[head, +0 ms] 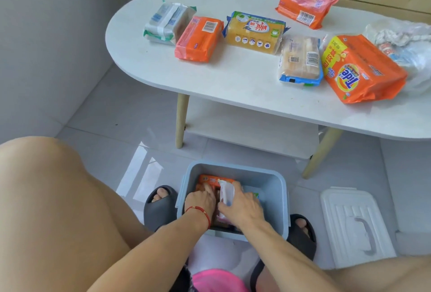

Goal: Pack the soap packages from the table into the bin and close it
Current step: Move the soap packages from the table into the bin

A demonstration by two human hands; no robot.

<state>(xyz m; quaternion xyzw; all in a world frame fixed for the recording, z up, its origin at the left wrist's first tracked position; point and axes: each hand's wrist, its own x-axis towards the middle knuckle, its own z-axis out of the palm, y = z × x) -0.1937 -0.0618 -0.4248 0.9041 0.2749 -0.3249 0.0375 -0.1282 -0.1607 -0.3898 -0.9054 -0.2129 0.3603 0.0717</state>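
Note:
A blue-grey bin (272, 189) stands open on the floor between my feet. Both hands are inside it. My left hand (200, 200), with a red string at the wrist, presses on packages at the bin's left. My right hand (242, 205) grips a clear-wrapped soap package (226, 192) standing on edge. An orange package (210, 179) lies at the bin's far side. On the white table (233, 81) lie several soap packages: a white-green one (166, 22), three orange ones (198, 39) (306, 4) (360, 70), a yellow one (255, 32) and a blue-edged one (299, 60).
The bin's white lid (354, 226) lies on the floor to the right of the bin. A crumpled clear plastic bag (408, 46) sits at the table's right end. A grey wall is on the left, and a shelf runs under the table.

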